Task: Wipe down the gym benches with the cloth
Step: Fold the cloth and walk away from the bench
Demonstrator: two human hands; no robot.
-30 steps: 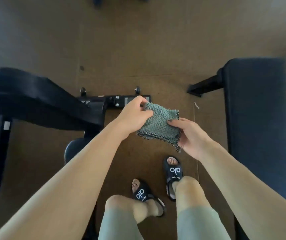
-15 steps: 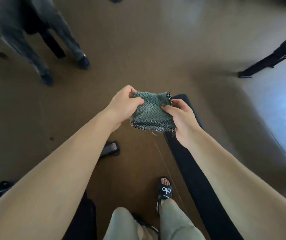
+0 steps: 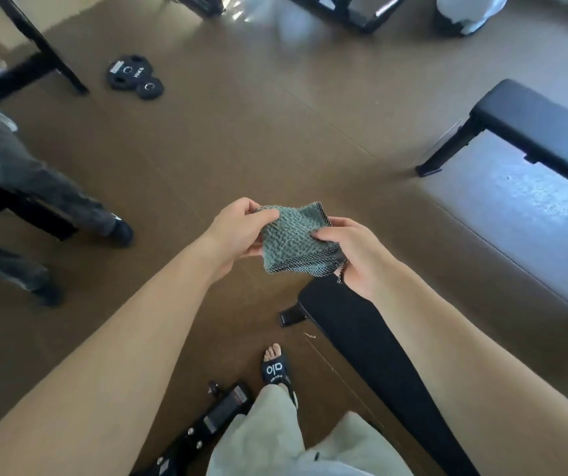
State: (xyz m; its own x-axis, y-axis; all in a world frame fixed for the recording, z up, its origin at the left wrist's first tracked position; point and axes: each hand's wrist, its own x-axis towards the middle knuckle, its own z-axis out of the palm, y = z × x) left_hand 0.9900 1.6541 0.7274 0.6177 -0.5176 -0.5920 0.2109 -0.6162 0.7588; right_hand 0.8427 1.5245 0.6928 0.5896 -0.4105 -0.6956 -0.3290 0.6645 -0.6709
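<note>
A folded green waffle-weave cloth point(image 3: 292, 240) with dark mesh edging is held in the air between both hands, above the brown floor point(image 3: 241, 132) and just beyond the near end of a black padded bench point(image 3: 371, 345). The left hand point(image 3: 237, 231) is closed on the cloth's left edge, with the thumb on top and the fingers curled underneath. The right hand point(image 3: 354, 252) is closed on the right edge, the thumb pressed onto the upper face and the other fingers wrapped behind. A short dark cord hangs from the cloth's lower right corner beside the right palm.

The black bench runs from under the right forearm down to the lower right of the view; it is not touched by the cloth. A second dark bench point(image 3: 543, 125) stands well apart at the upper right, on angled black legs over a paler patch of floor. One foot in a black slide sandal point(image 3: 275, 369) is planted beside the near bench, with pale trouser legs below it. A black metal frame part point(image 3: 213, 420) with bolts lies near the sandal. Two black weight plates point(image 3: 134, 77) lie on the floor at the upper left. Another person's legs in dark trousers point(image 3: 35, 187) are seen at the left edge.
</note>
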